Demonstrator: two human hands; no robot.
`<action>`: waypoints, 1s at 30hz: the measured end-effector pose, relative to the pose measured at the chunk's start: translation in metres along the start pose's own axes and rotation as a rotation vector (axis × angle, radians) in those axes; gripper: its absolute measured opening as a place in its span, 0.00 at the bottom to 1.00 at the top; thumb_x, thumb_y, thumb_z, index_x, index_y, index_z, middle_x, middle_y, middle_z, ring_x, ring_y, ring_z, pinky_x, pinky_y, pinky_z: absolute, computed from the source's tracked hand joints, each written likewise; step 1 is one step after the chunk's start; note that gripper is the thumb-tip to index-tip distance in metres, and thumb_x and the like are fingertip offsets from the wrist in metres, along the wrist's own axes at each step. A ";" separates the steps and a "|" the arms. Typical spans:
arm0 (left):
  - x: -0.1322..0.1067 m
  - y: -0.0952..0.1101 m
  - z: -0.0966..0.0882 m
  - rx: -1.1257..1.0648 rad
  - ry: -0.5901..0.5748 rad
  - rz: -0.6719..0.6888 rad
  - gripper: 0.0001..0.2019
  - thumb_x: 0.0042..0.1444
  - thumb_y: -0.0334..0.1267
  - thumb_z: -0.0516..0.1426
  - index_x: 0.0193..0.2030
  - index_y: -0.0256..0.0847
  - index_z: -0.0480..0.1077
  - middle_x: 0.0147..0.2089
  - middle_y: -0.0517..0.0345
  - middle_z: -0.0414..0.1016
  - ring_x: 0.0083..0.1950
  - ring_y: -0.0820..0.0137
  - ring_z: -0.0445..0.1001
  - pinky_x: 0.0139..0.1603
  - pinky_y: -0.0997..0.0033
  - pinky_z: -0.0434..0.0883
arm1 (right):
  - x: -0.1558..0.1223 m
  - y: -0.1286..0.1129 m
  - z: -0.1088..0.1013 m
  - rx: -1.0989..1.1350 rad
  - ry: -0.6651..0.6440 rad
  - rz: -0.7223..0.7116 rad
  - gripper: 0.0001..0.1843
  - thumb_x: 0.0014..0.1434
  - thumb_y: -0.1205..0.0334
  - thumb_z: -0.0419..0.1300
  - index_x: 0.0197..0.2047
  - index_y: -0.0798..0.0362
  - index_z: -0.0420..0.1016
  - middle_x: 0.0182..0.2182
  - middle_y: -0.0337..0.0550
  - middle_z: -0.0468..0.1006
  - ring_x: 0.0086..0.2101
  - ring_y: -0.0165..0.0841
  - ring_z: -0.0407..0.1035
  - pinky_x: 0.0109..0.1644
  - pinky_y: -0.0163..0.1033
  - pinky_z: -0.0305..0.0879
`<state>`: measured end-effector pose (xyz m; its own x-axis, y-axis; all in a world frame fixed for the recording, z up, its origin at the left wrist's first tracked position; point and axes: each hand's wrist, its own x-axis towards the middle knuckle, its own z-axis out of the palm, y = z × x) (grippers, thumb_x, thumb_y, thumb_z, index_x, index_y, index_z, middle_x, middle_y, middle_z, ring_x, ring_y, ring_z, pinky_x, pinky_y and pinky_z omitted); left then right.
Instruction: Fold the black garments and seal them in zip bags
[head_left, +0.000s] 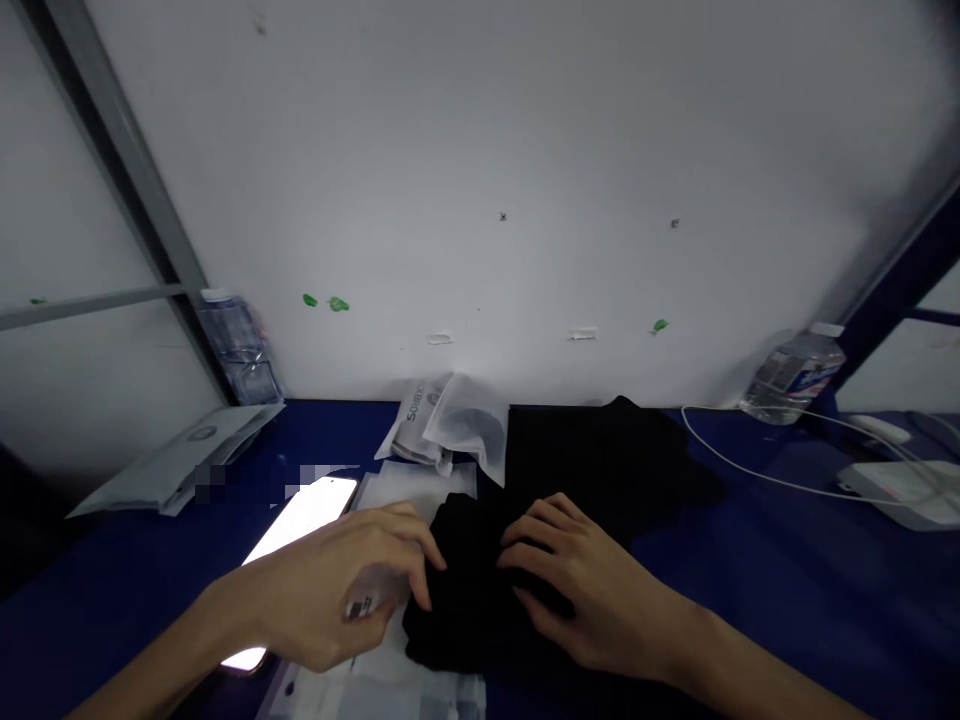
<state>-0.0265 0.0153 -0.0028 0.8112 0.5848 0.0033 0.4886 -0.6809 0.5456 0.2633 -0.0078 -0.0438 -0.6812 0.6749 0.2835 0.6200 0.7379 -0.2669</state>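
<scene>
As palms face down, hands (337, 590) (592, 590) (fingers (420, 545) curled) touch black cloth (469, 620).

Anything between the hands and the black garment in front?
Nothing visible. The right hand lies flat on the black garment, and the left hand touches its left edge with the fingertips, above the clear plastic bag lying beneath. The lit phone lies further left, not in between.

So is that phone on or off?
On. The phone lies flat on the blue table, and its screen glows bright white beside the left hand.
</scene>
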 end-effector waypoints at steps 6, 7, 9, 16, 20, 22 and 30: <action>0.005 0.002 -0.004 0.060 0.118 -0.077 0.12 0.61 0.30 0.54 0.45 0.51 0.74 0.45 0.62 0.77 0.47 0.65 0.75 0.51 0.63 0.70 | -0.003 0.017 -0.032 -0.089 0.106 0.135 0.06 0.61 0.63 0.58 0.32 0.51 0.73 0.31 0.40 0.77 0.32 0.34 0.69 0.39 0.42 0.63; 0.005 0.001 -0.005 0.074 0.135 -0.121 0.11 0.63 0.33 0.54 0.46 0.52 0.74 0.43 0.62 0.77 0.45 0.66 0.74 0.49 0.63 0.70 | -0.005 0.021 -0.038 -0.118 0.099 0.191 0.07 0.59 0.62 0.59 0.29 0.51 0.71 0.28 0.40 0.75 0.29 0.34 0.68 0.34 0.40 0.61; 0.005 0.000 -0.004 0.066 0.142 -0.202 0.10 0.66 0.39 0.53 0.49 0.55 0.73 0.43 0.62 0.76 0.42 0.66 0.74 0.44 0.65 0.70 | -0.010 0.029 -0.046 -0.156 0.028 0.287 0.11 0.55 0.60 0.63 0.24 0.50 0.69 0.25 0.39 0.74 0.25 0.33 0.67 0.29 0.39 0.58; 0.001 -0.005 0.000 -0.036 0.034 -0.237 0.17 0.65 0.50 0.55 0.60 0.62 0.70 0.45 0.60 0.75 0.38 0.68 0.73 0.35 0.72 0.70 | -0.026 0.044 -0.044 -0.256 -0.138 0.502 0.12 0.49 0.52 0.69 0.32 0.48 0.74 0.26 0.39 0.77 0.28 0.39 0.72 0.30 0.40 0.57; 0.001 -0.002 -0.001 -0.036 -0.036 -0.208 0.18 0.64 0.52 0.56 0.61 0.63 0.69 0.44 0.60 0.74 0.40 0.66 0.73 0.39 0.70 0.71 | -0.025 0.044 -0.042 -0.279 -0.145 0.547 0.11 0.49 0.54 0.68 0.33 0.49 0.75 0.29 0.40 0.78 0.30 0.40 0.72 0.31 0.40 0.56; 0.001 -0.001 -0.002 -0.037 -0.049 -0.219 0.20 0.62 0.54 0.57 0.61 0.62 0.69 0.45 0.58 0.74 0.42 0.64 0.73 0.40 0.68 0.72 | -0.023 0.043 -0.041 -0.265 -0.158 0.527 0.07 0.51 0.57 0.66 0.30 0.50 0.74 0.29 0.41 0.78 0.30 0.40 0.72 0.31 0.40 0.55; 0.000 0.002 -0.005 -0.093 -0.013 -0.183 0.21 0.63 0.54 0.57 0.61 0.58 0.69 0.53 0.54 0.74 0.47 0.61 0.74 0.41 0.66 0.75 | -0.019 0.032 -0.052 -0.001 -0.060 0.500 0.08 0.53 0.67 0.58 0.28 0.50 0.61 0.23 0.34 0.68 0.25 0.30 0.61 0.30 0.37 0.55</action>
<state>-0.0266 0.0162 0.0026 0.7160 0.6888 -0.1136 0.5971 -0.5199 0.6109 0.3157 0.0033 -0.0098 -0.3219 0.9443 0.0680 0.8764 0.3244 -0.3560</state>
